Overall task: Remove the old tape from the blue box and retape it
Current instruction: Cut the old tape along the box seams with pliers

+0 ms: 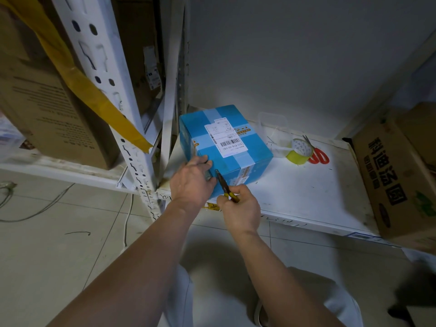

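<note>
The blue box (224,147) sits on the white shelf (306,197), toward its left end and close to the front edge. Clear tape (238,159) runs over the top of the box and down the near face, and a white shipping label (225,138) lies across that band.

The left hand (192,179) rests against the box's near left corner, fingers spread over the top edge; its grip lies flat on the box, closed on nothing. The right hand (238,206) is clenched around a yellow-handled tool (225,185), whose dark tip touches the near face of the box just beside the left hand.

To the right of the box stand a clear plastic container (273,131), a roll of yellowish tape (298,151) and red-handled scissors (317,154), the scissors touching the roll. A brown carton (396,182) occupies the shelf's right end.
</note>
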